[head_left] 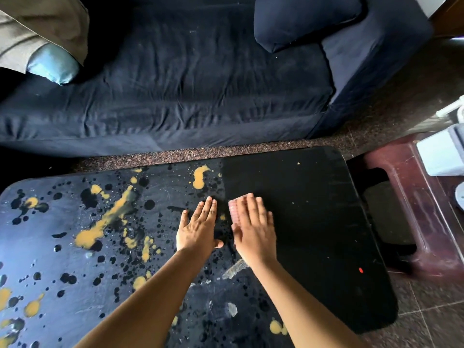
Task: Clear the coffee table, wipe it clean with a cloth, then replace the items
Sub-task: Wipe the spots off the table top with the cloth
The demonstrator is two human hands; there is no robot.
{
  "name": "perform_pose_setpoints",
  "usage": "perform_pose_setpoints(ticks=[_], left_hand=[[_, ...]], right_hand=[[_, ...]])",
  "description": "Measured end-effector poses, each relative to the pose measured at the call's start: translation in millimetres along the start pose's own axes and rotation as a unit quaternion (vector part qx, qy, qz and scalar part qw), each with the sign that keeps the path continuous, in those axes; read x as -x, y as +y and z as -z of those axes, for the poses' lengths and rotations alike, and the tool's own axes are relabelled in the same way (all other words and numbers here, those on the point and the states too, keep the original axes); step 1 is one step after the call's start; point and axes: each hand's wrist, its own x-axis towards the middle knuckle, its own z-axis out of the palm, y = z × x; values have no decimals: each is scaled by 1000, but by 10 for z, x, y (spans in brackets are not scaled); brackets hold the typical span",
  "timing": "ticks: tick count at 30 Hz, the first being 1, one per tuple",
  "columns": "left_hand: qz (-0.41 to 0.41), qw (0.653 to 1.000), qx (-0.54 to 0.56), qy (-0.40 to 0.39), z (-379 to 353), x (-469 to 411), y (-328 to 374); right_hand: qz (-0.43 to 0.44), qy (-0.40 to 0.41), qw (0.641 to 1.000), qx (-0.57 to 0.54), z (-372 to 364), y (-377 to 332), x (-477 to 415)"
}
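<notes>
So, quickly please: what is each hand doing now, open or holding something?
Left hand: open, flat on the coffee table.
Right hand: open, straight fingers pressing a pink cloth onto the table.

Your left hand (198,228) and right hand (253,229): side by side, palms down, fingers straight, forearms extended.

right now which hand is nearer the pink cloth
Right. The right hand lies flat on top of the pink cloth; the left hand rests flat on the coffee table just left of it.
</notes>
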Motion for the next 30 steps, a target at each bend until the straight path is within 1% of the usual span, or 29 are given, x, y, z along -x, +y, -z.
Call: perform_pose_setpoints(ticks=[2, 3, 4, 5, 7, 8, 9, 10, 11, 12, 13, 14, 15, 16, 17, 18, 20, 21, 22, 23, 25, 27, 28, 29, 30], left_hand=[[1, 1000, 0, -6, 2, -1, -5], [2, 1000, 0, -9, 3, 2, -6], [2, 1000, 0, -11, 5, 2, -1], [2, 1000, -2, -12, 7, 3, 3], [2, 1000, -3, -14, 8, -1, 8], [3, 1000, -3, -15, 4, -3, 15], [4, 1000, -3, -14, 0, -4, 16], [7, 1000, -5, -14, -2, 1, 19], [9, 1000, -6, -16, 3, 2, 23], [9, 1000, -9, -18, 8, -4, 25], [10, 1000, -12, -19, 8, -3, 30], [11, 1000, -14, -20, 8, -8, 33], [14, 1000, -15, -22, 8, -7, 38], [16, 999, -15, -24, 10, -10, 46], [16, 999, -17, -26, 10, -11, 50], [18, 999, -21, -26, 4, -9, 50], [18, 999, -23, -25, -7, -13, 57], [19, 999, -22, -23, -10, -16, 60], [21, 999, -23, -22, -15, -19, 61], [24, 999, -25, -20, -19, -19, 63], [30, 999, -23, -12, -31, -17, 62], [34, 999, -20, -8, -42, -2, 64], [35, 999, -18, -10, -47, 18, 65], [36, 999, -16, -12, -53, 29, 67], [37, 999, -14, -12, -64, 42, 62]], right_hand=[[100, -17, 994, 31, -2, 107, 25], [119, -19, 992, 43, 8, 219, 30], [104, -15, 993, 50, 18, 334, 39], [53, -8, 998, 44, 41, 426, 53], [-81, 15, 997, 14, 51, 477, 85], [-127, 25, 992, 4, 35, 436, 116], [-137, 33, 990, -2, 13, 361, 147], [-109, 36, 993, -3, -11, 287, 182], [-50, 29, 998, 2, -27, 236, 214], [29, 19, 999, 16, -36, 233, 235], [108, 9, 994, 33, -31, 282, 243], [168, 0, 985, 48, -8, 360, 223], [195, -6, 979, 60, 19, 450, 198], [186, -5, 980, 70, 30, 535, 167], [139, -3, 988, 66, 46, 588, 149], [68, 3, 997, 48, 59, 593, 140], [-68, 14, 998, 13, 68, 463, 143], [-111, 16, 994, -4, 50, 341, 157], [-123, 14, 992, -20, 37, 197, 184], [-101, 15, 994, -31, 18, 54, 223], [3, 15, 1000, -25, -26, -146, 328], [72, 0, 997, -11, -31, -112, 357], [82, -3, 997, -2, -35, -27, 357], [75, -2, 997, 11, -41, 87, 361], [50, -2, 999, 22, -40, 202, 372]])
